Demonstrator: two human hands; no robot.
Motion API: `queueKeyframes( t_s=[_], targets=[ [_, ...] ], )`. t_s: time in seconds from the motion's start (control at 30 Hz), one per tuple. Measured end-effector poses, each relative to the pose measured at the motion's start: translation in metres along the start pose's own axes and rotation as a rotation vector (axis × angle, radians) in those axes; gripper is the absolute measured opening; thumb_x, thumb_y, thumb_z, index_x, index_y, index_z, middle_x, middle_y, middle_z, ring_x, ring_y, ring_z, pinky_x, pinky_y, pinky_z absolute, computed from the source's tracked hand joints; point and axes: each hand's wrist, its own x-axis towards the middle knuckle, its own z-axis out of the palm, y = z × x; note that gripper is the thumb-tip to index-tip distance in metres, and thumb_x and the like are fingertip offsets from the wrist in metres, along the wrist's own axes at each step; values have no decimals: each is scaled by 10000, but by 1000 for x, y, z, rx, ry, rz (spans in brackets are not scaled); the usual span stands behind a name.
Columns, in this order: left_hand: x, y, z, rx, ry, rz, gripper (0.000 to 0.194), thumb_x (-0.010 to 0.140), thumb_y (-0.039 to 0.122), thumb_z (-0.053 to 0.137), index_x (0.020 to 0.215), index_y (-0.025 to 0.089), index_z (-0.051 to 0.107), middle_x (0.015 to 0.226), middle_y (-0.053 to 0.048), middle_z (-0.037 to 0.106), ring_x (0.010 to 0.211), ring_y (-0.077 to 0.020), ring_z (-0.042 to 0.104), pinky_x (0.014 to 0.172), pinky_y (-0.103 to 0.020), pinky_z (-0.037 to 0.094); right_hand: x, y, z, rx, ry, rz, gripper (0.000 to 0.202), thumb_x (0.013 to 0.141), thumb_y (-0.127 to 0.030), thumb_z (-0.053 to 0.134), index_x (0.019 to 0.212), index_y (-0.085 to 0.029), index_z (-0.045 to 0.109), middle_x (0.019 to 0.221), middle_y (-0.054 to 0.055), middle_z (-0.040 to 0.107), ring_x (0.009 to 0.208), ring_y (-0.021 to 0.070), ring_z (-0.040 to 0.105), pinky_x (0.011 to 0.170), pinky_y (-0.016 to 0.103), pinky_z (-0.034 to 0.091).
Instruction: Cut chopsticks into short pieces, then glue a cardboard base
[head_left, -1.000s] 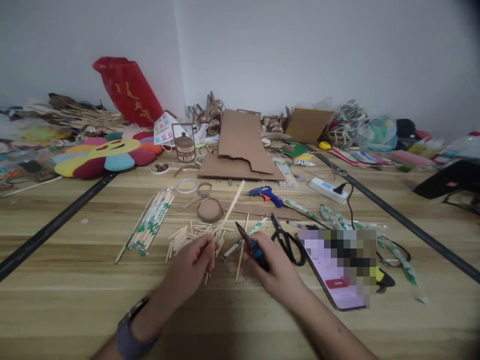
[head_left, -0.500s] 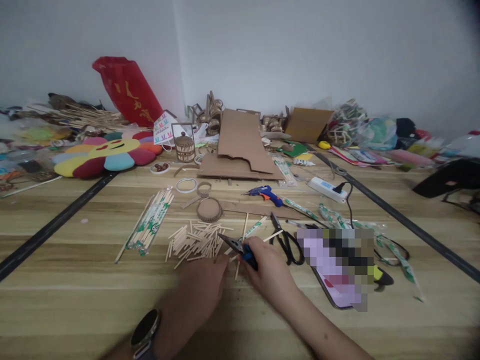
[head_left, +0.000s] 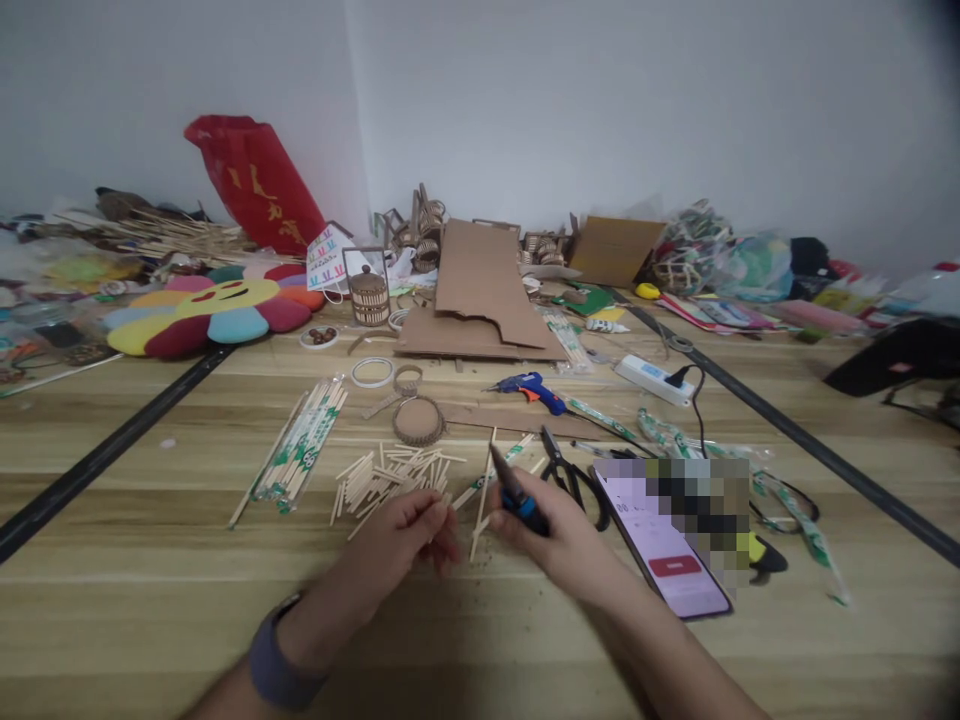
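Observation:
My right hand (head_left: 559, 530) is closed around pliers with blue-and-black handles (head_left: 529, 508), their dark jaws pointing up and away from me. Left of it, my left hand (head_left: 409, 540) has thumb and fingertips pressed together; whatever may be between them is too small to make out. Just beyond the left hand lies a loose pile of short cut wooden sticks (head_left: 397, 475). A longer wooden stick (head_left: 484, 500) lies on the table between the hands, near the pliers. Part of another stick (head_left: 537, 466) shows behind my right hand; I cannot tell whether that hand holds it.
Black scissors (head_left: 574, 480) and a phone (head_left: 667, 560) lie to the right. Beyond are a blue glue gun (head_left: 532, 388), a power strip (head_left: 652, 378), a round cardboard base (head_left: 418, 419) and cardboard sheets (head_left: 480, 290). Wrapped chopsticks (head_left: 304, 445) lie left; a flower cushion (head_left: 217, 305) sits farther back.
My hands have moved apart. The pliers have swung from pointing left at the left hand to pointing upward, and the left hand has turned, hiding the watch face.

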Motion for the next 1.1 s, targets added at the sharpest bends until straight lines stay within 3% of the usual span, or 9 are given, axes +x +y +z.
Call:
queueKeyframes(
  t_s=[0.1,0.27,0.47,0.67,0.73,0.83,0.93,1.1],
  targets=[
    [3,-6,5,-9,-11,-15,430,824,611,508,765,185,538,662,4,632,592,-136,548,572,-245,372,-4,-5,9,-27,-96,-31,32,874,-196,523,877,-207,554,831,17,657,772,166,615,700,250,442],
    [3,-8,7,94,-34,31,384,830,540,518,746,173,594,673,-5,647,627,-155,564,615,-259,398,-7,0,20,-98,-137,7,307,793,-70,546,1062,-218,528,951,44,713,890,205,673,764,271,472],
    [-1,-7,7,219,-85,-20,402,838,515,495,710,167,651,693,-39,711,700,-202,632,678,-289,445,-7,7,21,-126,-149,-90,579,737,-14,546,1263,-229,435,1204,78,657,1085,228,629,883,315,472],
    [-1,-10,8,-75,-225,-74,457,747,621,623,704,166,618,650,-23,662,618,-174,607,647,-297,474,-7,6,19,-81,-177,-135,530,776,-40,559,1261,-231,465,1193,72,659,1101,217,621,917,329,481],
    [-1,-8,8,-140,-246,-69,482,707,648,662,698,170,597,629,-10,641,599,-164,595,626,-285,466,-6,6,19,-76,-134,-178,504,789,-57,565,1254,-230,480,1224,84,625,1141,218,589,961,345,465],
    [-1,-6,7,-165,-147,-72,491,707,653,669,726,168,591,646,-10,646,616,-154,589,631,-270,442,-3,6,22,-92,48,-249,461,821,-101,563,1256,-227,476,1293,117,522,1246,238,485,1050,401,404],
    [0,-5,7,-233,1,-97,446,733,609,670,748,171,587,695,-3,644,668,-148,582,654,-256,426,-3,7,28,-136,196,-210,450,821,-171,621,1243,-229,479,1267,132,463,1234,263,472,1036,429,422],
    [2,-10,14,-359,77,-93,312,699,465,704,749,173,606,699,15,608,668,-137,532,638,-238,401,-6,9,43,-244,168,-115,616,703,-183,762,1254,-230,489,1236,127,412,1146,286,528,936,419,506]
  ],
)
